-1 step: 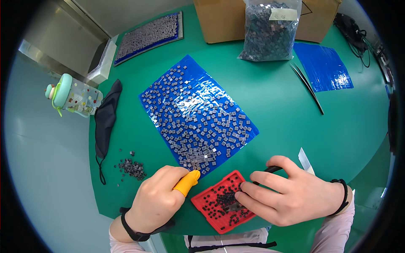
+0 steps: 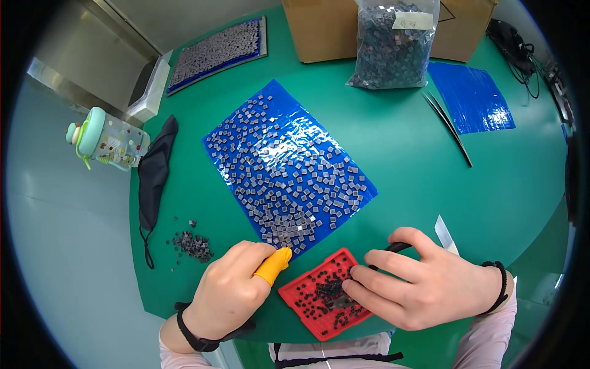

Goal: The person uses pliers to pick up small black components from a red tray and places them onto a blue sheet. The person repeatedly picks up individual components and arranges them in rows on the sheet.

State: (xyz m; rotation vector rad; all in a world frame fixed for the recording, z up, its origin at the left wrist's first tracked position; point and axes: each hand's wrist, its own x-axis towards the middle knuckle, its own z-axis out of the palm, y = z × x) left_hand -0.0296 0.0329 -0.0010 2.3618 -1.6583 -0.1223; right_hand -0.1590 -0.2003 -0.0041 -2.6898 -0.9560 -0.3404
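The head view looks down on a green counter (image 2: 430, 184) where both hands meet at a small red tray (image 2: 307, 304) studded with tiny dark parts. Set against the other frame, taken at the same instant, nothing has shifted, so the work stands where it was: hands at the tray, parts not yet carried off. The left hand (image 2: 230, 295), its fingers curled loosely, wears a yellow finger cot (image 2: 275, 265) whose tip rests at the near edge of the blue sheet (image 2: 289, 166) covered in small grey square pieces. The right hand (image 2: 424, 286) grips a slim black tool (image 2: 393, 248) between thumb and fingers, its fingertips (image 2: 353, 286) pressing down on the tray's right side. A little heap of dark pieces (image 2: 193, 246) lies left of the hands, near a black face mask (image 2: 153, 175). A clear bag of parts (image 2: 393, 43) stands at the far side.
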